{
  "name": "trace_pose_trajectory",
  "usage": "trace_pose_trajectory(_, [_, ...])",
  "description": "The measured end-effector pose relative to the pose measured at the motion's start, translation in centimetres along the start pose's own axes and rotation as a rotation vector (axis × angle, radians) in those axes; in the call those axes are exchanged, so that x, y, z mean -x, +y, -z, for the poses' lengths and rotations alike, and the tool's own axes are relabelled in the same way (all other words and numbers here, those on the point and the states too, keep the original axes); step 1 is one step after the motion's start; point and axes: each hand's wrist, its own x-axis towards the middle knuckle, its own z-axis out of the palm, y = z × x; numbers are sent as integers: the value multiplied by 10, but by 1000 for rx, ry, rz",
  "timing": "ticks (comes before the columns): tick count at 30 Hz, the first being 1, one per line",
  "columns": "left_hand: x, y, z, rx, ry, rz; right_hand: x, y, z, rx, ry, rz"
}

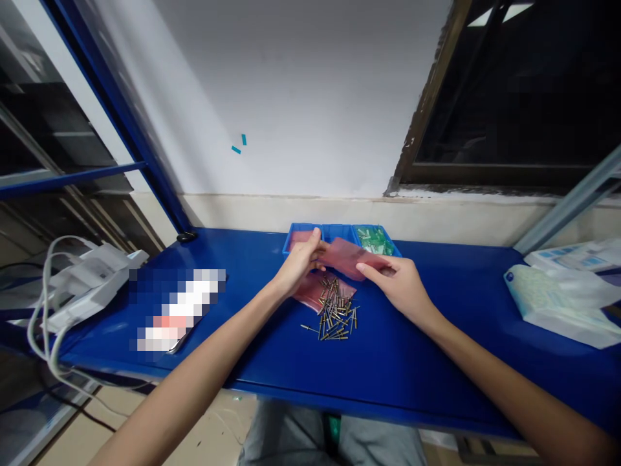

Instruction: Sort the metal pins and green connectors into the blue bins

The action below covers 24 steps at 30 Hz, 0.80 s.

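Observation:
Between my two hands a small pink plastic bag (347, 257) is held up, above the blue table. My left hand (303, 257) pinches its left end, and my right hand (395, 278) grips its right end between thumb and fingers. Below them lies a loose pile of metal rivets (336, 310), partly on another pink bag (310, 291). Behind my hands sits a blue divided tray (338, 232); its left compartment has pink bags in it, and its right one has green bags (373, 239) with small pieces.
On the left of the blue table (436, 369) are a blurred-out flat object (182, 314) and a white power strip (92, 291) with cables. A soft tissue pack (557, 304) lies at the right. A wall and window stand behind.

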Motion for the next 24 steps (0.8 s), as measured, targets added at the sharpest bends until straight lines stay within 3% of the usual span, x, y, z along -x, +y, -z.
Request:
trace_pose_trajectory(6, [5, 2, -6, -192, 5, -119, -3, 4, -1, -203, 20, -93])
trace_pose_trajectory(10, [5, -2, -7, -239, 7, -55, -3, 4, -2, -336, 11, -122])
trace_pose_trajectory(16, [3, -8, -6, -247, -139, -3, -5, 7, -2, -422, -24, -183])
trace_pose_trajectory(24, [1, 0, -2, -286, 75, -115, -1, -2, -6, -522, -185, -268])
